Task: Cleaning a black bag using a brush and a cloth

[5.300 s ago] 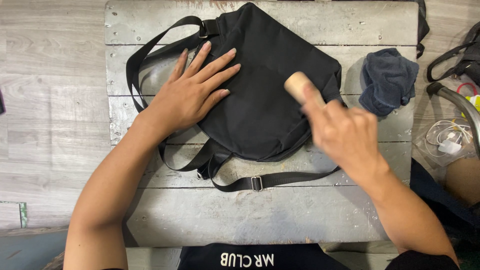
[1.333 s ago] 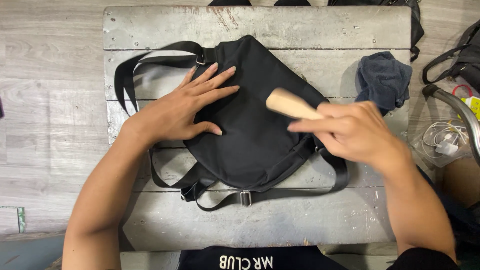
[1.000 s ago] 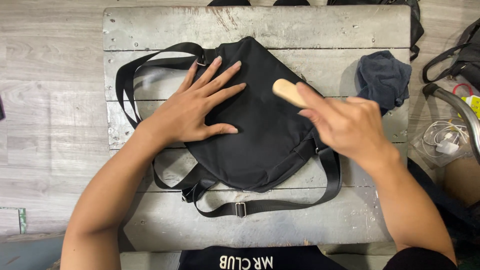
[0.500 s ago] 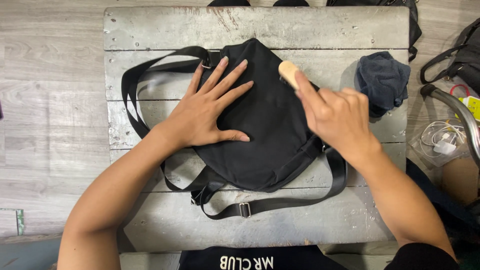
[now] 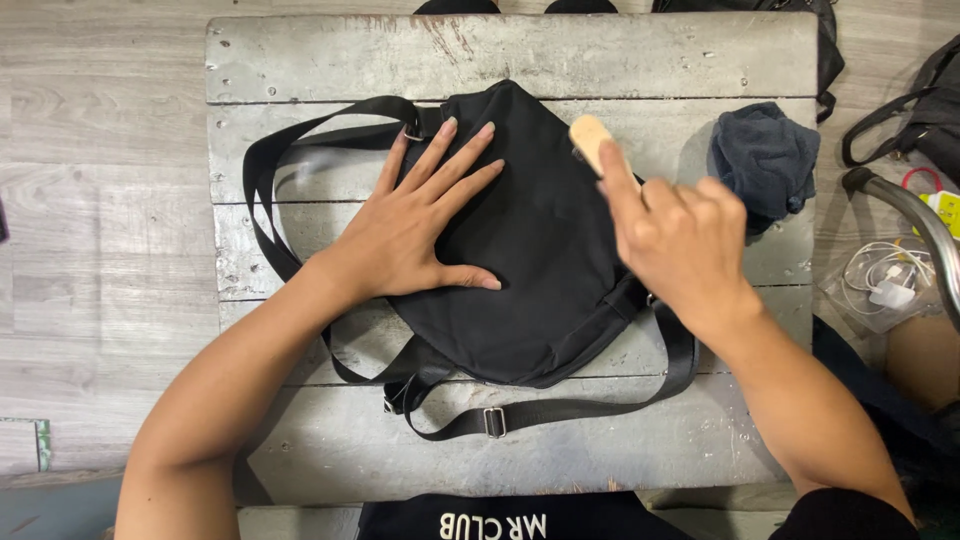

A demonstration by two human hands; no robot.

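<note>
Wood handle of brush (image 5: 590, 140) sits clenched in right hand (image 5: 685, 245); index finger runs along the handle, other fingers wrapped. Bristle end hidden under the hand, can't tell contact w/ fabric. Handle tip pokes up and to the far-left, at the bag's right edge.

Left hand (image 5: 415, 225) is flat, fingers spread, gripping nothing, palm pressed on black bag (image 5: 530, 250). Fingers point to far-right, thumb out toward the near side.

Bag lies flat, roughly mid-table, rotated approx diagonal: one corner points to far edge, rounded bottom toward near edge. Long axis runs far-to-near w/ slight tilt. Strap (image 5: 290, 170) loops off the left side, reaching near the table's left edge; second run w/ metal buckle (image 5: 493, 422) curves along the near side and up right past the wrist.

Grey plank table (image 5: 330, 50): bare strip along far edge, bare band along near edge below the buckle. Left margin tight b/c of strap loop. Right side has a dark blue cloth (image 5: 765, 160) bunched near the right edge, just beside the right hand, not touching the bag.

Off-table right: white cable and charger (image 5: 880, 285) in a clear pouch on the floor, dark bag straps (image 5: 920, 110) further up.
</note>
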